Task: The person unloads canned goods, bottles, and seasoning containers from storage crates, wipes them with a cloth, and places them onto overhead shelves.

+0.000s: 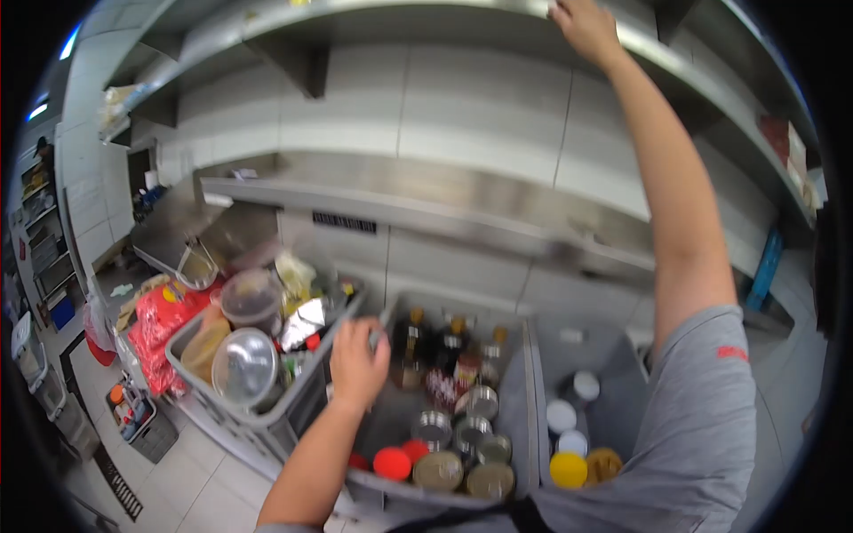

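My right hand is raised to the front edge of the upper steel shelf. Its fingers are bent at that edge, and whatever they hold is hidden. Lower down, my left hand is beside the left rim of the middle grey crate. The fingers are curled, with a small greyish patch between them and the thumb that I cannot identify. Dark bottles with yellow caps, several cans and a red lid are in that crate.
On the left, a grey crate holds clear plastic bowls and a foil packet. Red bags lie beyond it. A right-hand grey bin contains a yellow-lidded jar. A lower steel ledge runs along the tiled wall.
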### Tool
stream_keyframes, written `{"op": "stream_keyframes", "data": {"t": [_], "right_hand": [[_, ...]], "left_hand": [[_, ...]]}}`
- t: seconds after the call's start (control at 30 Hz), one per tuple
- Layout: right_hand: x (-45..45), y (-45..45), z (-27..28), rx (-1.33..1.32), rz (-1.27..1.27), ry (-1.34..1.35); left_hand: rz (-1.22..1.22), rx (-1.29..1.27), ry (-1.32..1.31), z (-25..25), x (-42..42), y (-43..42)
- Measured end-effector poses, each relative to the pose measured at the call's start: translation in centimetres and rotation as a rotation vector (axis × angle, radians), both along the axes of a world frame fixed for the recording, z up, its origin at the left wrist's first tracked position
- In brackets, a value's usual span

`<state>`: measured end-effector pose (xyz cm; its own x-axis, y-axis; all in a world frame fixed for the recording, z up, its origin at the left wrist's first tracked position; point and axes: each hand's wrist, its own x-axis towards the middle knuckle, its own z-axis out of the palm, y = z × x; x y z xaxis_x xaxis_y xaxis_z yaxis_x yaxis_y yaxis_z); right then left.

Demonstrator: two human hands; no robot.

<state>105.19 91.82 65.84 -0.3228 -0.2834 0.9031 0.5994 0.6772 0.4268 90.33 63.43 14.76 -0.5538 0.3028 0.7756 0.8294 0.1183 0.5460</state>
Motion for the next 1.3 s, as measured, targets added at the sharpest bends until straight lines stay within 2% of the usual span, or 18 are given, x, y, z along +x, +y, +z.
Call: {"op": "stream_keyframes", "data": {"t": [0.07, 0.13, 0.2, 0.3, 0.37, 0.43, 0.47, 0.53, 0.57, 0.63, 0.73, 0.8, 0.83, 0.87, 0.93, 1.0, 1.13, 1.3], "right_hand": [[1.2, -4.8, -7.2, -0.054, 0.468, -0.093], [1.3, -7.5, -16.4, -0.088, 0.466, -0.158], [2.1, -11.6, -27.3, -0.244, 0.689, -0.545], [0.8, -11.1, -38.4, -0.818, 0.049, -1.266], [-2.2, -3.7, -46.6, -0.907, -0.041, -1.246], [-5.8, 2.0, -52.7, -0.882, 0.057, -0.944], [-7.4, 3.6, -54.4, -0.875, 0.061, -0.951], [-11.0, 5.6, -56.1, -1.339, -0.238, -0.851], [-11.1, 5.2, -57.1, -1.552, -0.168, -0.775], [-12.3, 7.0, -61.9, -1.311, -0.076, -0.362], [-12.5, 6.4, -62.1, -1.385, 0.021, -0.236], [-11.8, 5.7, -60.5, -1.373, -0.100, -0.384], [-11.7, 5.9, -59.5, -1.459, -0.052, -0.574], [-11.7, 6.4, -60.0, -1.442, -0.049, -0.572], [-11.8, 6.3, -62.3, -1.244, -0.026, -0.359], [-10.8, 4.4, -61.8, -1.258, -0.011, -0.342], [-7.9, 1.1, -57.8, -1.286, 0.178, -0.383], [-5.1, -0.5, -51.8, -1.259, 0.691, -0.298]], "left_hand": [[-0.014, 0.005, 0.061, -0.5, -0.7, 0.2], [-0.046, 0.035, 0.035, -0.4, -0.6, 0.0], [-0.073, -0.022, -0.040, -0.2, -0.3, -0.2], [-0.073, -0.104, -0.051, -0.8, -0.7, 0.0], [-0.060, -0.149, -0.008, -1.3, -1.0, 0.2], [-0.064, -0.187, -0.024, -1.5, -1.4, 0.4], [-0.069, -0.226, -0.040, -1.8, -1.5, 0.5], [-0.050, -0.271, -0.004, -2.4, -1.9, 0.7], [-0.059, -0.279, 0.009, -2.9, -2.0, 0.8], [-0.082, -0.308, 0.020, -3.6, -2.3, 1.0], [-0.160, -0.436, -0.020, -4.1, -2.2, 1.3], [-0.226, -0.464, -0.034, -4.0, -1.9, 1.2], [-0.219, -0.448, -0.033, -3.9, -1.8, 1.1], [-0.228, -0.505, -0.025, -4.1, -1.6, 1.1], [-0.226, -0.560, -0.005, -4.2, -1.9, 1.3], [-0.232, -0.736, -0.027, -5.1, -2.1, 1.4], [-0.288, -0.764, -0.033, -5.1, -2.3, 1.4], [-0.313, -0.717, -0.074, -5.4, -2.8, 1.8]]}}
